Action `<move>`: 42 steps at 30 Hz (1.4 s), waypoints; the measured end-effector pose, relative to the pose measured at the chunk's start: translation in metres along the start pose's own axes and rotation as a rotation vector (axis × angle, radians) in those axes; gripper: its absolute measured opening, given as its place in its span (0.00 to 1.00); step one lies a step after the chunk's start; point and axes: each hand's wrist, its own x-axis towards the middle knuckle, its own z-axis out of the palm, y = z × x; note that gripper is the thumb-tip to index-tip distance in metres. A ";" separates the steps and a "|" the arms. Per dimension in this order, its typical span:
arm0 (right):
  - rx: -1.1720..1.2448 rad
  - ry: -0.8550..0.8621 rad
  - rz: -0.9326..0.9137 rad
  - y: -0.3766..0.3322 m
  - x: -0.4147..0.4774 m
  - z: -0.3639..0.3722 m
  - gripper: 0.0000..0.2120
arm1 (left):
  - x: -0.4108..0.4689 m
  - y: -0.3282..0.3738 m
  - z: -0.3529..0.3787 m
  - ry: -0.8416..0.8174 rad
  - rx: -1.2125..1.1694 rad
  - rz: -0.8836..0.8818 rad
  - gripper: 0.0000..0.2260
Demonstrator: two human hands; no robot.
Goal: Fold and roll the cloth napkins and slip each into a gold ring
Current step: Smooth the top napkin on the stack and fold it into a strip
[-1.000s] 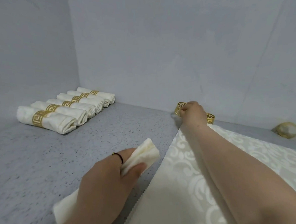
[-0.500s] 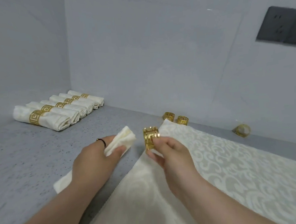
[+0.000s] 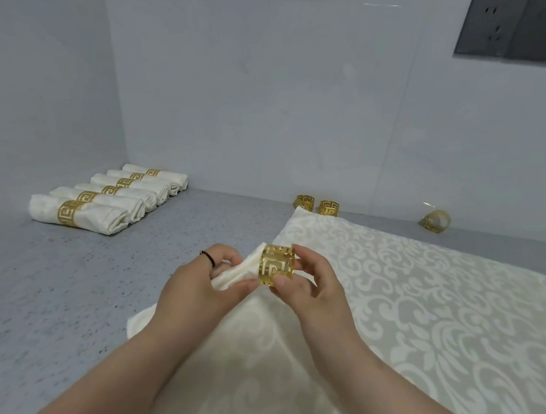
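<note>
My left hand (image 3: 195, 288) grips a rolled cream napkin (image 3: 237, 271) near its far end, with the roll's near end resting on the counter. A gold ring (image 3: 276, 264) with a cut key pattern is pinched between the thumb and fingers of my right hand (image 3: 305, 281). The ring sits over the tip of the roll. Both hands are held above the left edge of a flat cream damask cloth (image 3: 431, 309).
Several finished napkins in gold rings (image 3: 105, 201) lie in a row at the back left of the grey speckled counter (image 3: 47, 300). Two spare gold rings (image 3: 316, 204) stand by the back wall, a third (image 3: 435, 221) farther right. A dark wall socket (image 3: 507, 32) is upper right.
My right hand came back from the spare rings by the wall with one ring and brought it onto the end of the roll. My left hand lifted the roll's tip to meet it.
</note>
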 end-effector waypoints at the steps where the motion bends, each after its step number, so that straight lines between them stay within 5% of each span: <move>1: -0.017 -0.016 -0.002 0.000 0.000 -0.002 0.17 | 0.000 0.000 0.000 -0.020 -0.009 -0.001 0.10; 6: -0.079 -0.103 0.034 0.001 0.013 -0.017 0.17 | 0.006 0.002 0.002 -0.106 0.025 0.055 0.21; 12: -0.121 -0.290 0.057 -0.002 0.024 -0.028 0.19 | 0.006 0.004 0.002 -0.217 0.163 0.097 0.21; 16: 0.035 -0.349 0.139 0.003 0.026 -0.028 0.19 | 0.007 0.003 0.005 -0.155 0.118 0.098 0.13; 19: 0.202 -0.368 0.271 0.007 0.025 -0.024 0.21 | 0.006 0.002 0.004 -0.189 0.094 0.154 0.20; 24: 0.259 -0.279 0.312 0.009 0.021 -0.019 0.10 | 0.000 0.009 0.004 -0.348 0.289 0.184 0.31; 27: 0.133 -0.252 0.246 0.012 0.019 -0.015 0.08 | -0.001 0.014 0.012 -0.250 0.381 0.153 0.34; 30: 0.097 -0.242 0.259 0.012 0.017 -0.009 0.10 | 0.004 0.009 0.017 -0.097 0.504 0.141 0.25; 33: 0.083 -0.152 0.332 0.011 0.017 -0.008 0.09 | 0.004 0.011 0.016 -0.130 0.612 0.162 0.15; 42: 0.073 0.041 0.385 0.003 0.017 -0.008 0.10 | 0.005 0.015 0.005 -0.154 0.830 0.188 0.17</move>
